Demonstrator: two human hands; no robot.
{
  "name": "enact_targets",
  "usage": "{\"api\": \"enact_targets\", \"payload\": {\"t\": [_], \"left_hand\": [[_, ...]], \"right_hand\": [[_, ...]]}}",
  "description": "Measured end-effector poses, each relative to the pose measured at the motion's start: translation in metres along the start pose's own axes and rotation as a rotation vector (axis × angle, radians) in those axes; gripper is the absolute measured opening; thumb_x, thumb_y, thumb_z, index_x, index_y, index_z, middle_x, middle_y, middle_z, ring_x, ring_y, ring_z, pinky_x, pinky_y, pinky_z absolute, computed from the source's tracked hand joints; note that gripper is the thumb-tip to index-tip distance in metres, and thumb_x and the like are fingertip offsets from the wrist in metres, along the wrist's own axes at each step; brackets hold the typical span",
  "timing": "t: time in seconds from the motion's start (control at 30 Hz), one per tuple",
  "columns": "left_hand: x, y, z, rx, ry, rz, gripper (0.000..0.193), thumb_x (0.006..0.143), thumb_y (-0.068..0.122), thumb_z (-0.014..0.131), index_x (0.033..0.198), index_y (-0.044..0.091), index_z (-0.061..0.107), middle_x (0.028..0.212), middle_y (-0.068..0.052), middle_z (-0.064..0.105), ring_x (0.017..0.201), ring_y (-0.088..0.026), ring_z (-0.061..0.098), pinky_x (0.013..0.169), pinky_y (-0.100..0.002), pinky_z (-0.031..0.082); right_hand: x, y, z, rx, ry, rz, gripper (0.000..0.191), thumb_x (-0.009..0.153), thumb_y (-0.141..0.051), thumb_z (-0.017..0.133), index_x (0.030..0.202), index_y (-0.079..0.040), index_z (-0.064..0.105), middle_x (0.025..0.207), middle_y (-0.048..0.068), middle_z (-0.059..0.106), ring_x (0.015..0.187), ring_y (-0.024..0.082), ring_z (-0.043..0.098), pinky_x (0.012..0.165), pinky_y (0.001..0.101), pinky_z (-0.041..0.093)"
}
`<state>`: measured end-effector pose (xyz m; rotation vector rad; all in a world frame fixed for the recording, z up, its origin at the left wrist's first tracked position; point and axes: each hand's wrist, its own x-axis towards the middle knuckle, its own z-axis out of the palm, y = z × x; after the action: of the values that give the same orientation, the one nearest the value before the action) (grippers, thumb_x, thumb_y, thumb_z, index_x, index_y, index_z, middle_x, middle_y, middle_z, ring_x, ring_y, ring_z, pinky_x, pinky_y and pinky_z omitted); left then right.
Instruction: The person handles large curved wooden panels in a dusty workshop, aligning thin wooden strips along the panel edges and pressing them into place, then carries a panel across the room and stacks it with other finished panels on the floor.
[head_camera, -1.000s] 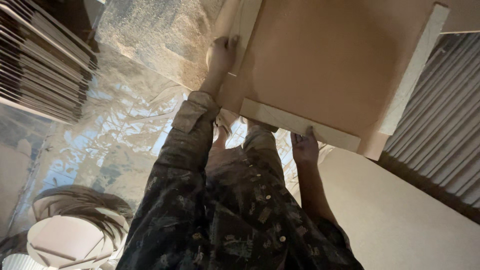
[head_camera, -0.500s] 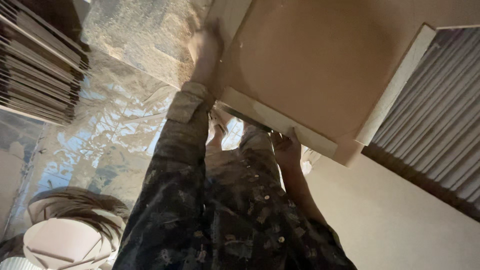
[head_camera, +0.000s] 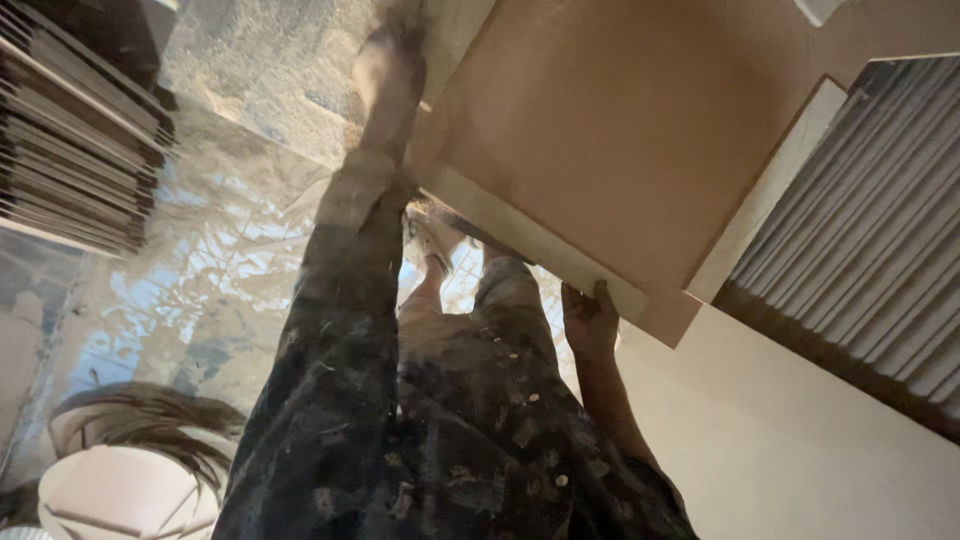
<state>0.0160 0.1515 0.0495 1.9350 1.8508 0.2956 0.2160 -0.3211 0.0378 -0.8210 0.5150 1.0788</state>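
- Both hands grip one large, flat, tan fibreboard panel (head_camera: 610, 130), which is lifted clear of the floor and tilted across the upper middle of the view.
- Nearest, the right hand (head_camera: 590, 318) is closed on the panel's near lower edge, close to its near right corner; the fingers curl up over the pale edge and the thumb side sits underneath.
- Between the arms, far below, a light shoe (head_camera: 432, 240) stands on the shiny, crinkled silver sheeting (head_camera: 230, 250) that covers the floor.
- Farther off, the left hand (head_camera: 388, 70), reaching from a dark paint-flecked sleeve (head_camera: 335, 340), clamps the panel's left edge; the fingers are blurred, so how far they wrap around cannot be told.
- As a judgement of progress: the panel is already picked up and carried by both hands, but it rests on nothing yet, so setting it down remains to be done.
- At near left a round pale board (head_camera: 120, 495) lies low in the view.
- At far left a stack of thin flat boards (head_camera: 70, 140) shows edge-on.
- At right a row of pale boards standing on edge (head_camera: 870, 260) lies behind the panel, with a bare cream surface (head_camera: 800, 450) nearer.
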Motion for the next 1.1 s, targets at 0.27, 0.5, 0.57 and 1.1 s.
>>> {"api": "enact_targets", "payload": {"t": [0.27, 0.5, 0.57, 1.1], "left_hand": [[-0.237, -0.103, 0.028, -0.508, -0.185, 0.261, 0.023, 0.105, 0.014, 0.050, 0.099, 0.008, 0.071, 0.087, -0.011, 0.073, 0.076, -0.028, 0.072, 0.063, -0.043, 0.057], [-0.231, -0.038, 0.091, -0.729, -0.103, -0.238, 0.033, 0.101, 0.027, 0.063, 0.084, -0.002, 0.062, 0.076, -0.023, 0.068, 0.069, -0.031, 0.067, 0.062, -0.044, 0.052], [-0.221, -0.039, 0.092, -0.424, 0.206, 0.102, 0.037, 0.101, 0.026, 0.069, 0.081, -0.003, 0.060, 0.077, -0.023, 0.064, 0.074, -0.036, 0.061, 0.065, -0.048, 0.048], [-0.198, -0.022, 0.073, -0.714, 0.028, -0.310, 0.037, 0.098, 0.029, 0.066, 0.078, -0.002, 0.060, 0.064, -0.014, 0.061, 0.057, -0.026, 0.058, 0.056, -0.043, 0.046]], "right_hand": [[-0.004, 0.015, -0.003, -0.094, 0.114, -0.033, 0.039, 0.106, -0.029, 0.052, 0.139, -0.007, 0.051, 0.144, 0.018, 0.052, 0.139, 0.034, 0.045, 0.121, 0.0526, 0.035], [0.013, 0.026, -0.007, 0.105, 0.080, 0.070, 0.038, 0.112, -0.030, 0.052, 0.122, 0.006, 0.047, 0.142, 0.024, 0.054, 0.141, 0.033, 0.047, 0.123, 0.0479, 0.039], [0.013, 0.033, -0.004, 0.029, 0.096, 0.035, 0.040, 0.108, -0.030, 0.051, 0.132, 0.002, 0.054, 0.137, 0.018, 0.056, 0.135, 0.029, 0.049, 0.118, 0.0445, 0.040], [0.023, 0.041, 0.007, 0.182, 0.207, 0.187, 0.040, 0.100, -0.022, 0.063, 0.134, -0.002, 0.058, 0.137, 0.014, 0.062, 0.132, 0.030, 0.054, 0.116, 0.0477, 0.042]]}}
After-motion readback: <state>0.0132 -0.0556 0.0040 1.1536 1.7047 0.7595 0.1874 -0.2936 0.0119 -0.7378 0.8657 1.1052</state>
